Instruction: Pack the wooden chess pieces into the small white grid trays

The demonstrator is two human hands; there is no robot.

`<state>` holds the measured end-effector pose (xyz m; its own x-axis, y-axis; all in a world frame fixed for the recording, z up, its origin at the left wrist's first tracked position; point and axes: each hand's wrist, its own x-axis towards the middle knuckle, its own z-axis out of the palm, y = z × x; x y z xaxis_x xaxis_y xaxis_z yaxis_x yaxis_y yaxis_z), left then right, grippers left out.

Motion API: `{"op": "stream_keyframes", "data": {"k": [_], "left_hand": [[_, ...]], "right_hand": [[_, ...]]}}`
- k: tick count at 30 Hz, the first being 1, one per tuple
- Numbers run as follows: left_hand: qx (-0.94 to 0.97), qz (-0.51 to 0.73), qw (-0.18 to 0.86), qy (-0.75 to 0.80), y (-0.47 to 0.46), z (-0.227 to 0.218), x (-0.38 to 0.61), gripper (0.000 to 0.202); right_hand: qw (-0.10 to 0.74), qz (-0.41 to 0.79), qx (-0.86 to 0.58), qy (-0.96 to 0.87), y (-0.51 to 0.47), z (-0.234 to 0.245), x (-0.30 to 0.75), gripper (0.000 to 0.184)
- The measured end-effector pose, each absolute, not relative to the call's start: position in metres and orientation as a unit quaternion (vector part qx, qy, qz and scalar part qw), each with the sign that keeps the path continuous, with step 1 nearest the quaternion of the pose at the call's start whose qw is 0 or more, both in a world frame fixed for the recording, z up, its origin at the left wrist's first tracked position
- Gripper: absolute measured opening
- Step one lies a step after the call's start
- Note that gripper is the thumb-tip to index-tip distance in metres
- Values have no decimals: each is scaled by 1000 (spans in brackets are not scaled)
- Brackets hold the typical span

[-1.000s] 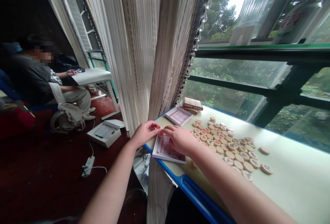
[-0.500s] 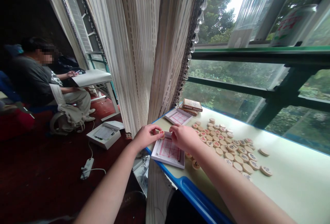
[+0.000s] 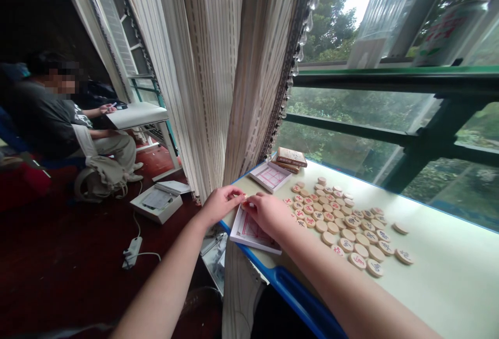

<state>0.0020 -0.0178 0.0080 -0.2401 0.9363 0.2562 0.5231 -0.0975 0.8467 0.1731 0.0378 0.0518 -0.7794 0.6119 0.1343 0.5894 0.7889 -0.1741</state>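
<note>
My left hand (image 3: 222, 206) is closed, with thumb and fingers pinching a round wooden Chinese chess piece (image 3: 244, 204) over the far left corner of a shallow white box tray (image 3: 255, 244). My right hand (image 3: 268, 213) meets it there, its fingertips closed on the piece, which they mostly cover. A red-lined grid shows on the tray's floor, partly hidden by my right hand. To the right, many more wooden chess pieces (image 3: 338, 218) lie loosely spread on the pale table (image 3: 440, 276), some with red or dark characters, others blank side up.
A second white tray (image 3: 270, 176) with a red grid sits behind, beside stacked small boxes (image 3: 291, 157). The table's blue edge (image 3: 290, 282) runs along my side. A curtain (image 3: 206, 68) hangs at the far left corner. Further left, a person (image 3: 47, 110) sits at another table.
My right hand has moved left from over the tray to the piece at my left fingertips. My left hand has stayed nearly in place.
</note>
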Motion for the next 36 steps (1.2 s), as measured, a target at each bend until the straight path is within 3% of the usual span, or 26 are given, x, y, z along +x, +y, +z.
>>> {"op": "stream_keyframes", "data": {"k": [10,19,36], "left_hand": [[578,457,226,637,-18,9,2,37],[583,454,223,636,-18,12,4,37],[598,421,196,653,-20,12,5,41]], "right_hand": [[98,60,-316,-942,39,50,173,36],[125,82,-354,-923,48,60,178,22],[106,75,-380,-916,60,55,181,20]]}}
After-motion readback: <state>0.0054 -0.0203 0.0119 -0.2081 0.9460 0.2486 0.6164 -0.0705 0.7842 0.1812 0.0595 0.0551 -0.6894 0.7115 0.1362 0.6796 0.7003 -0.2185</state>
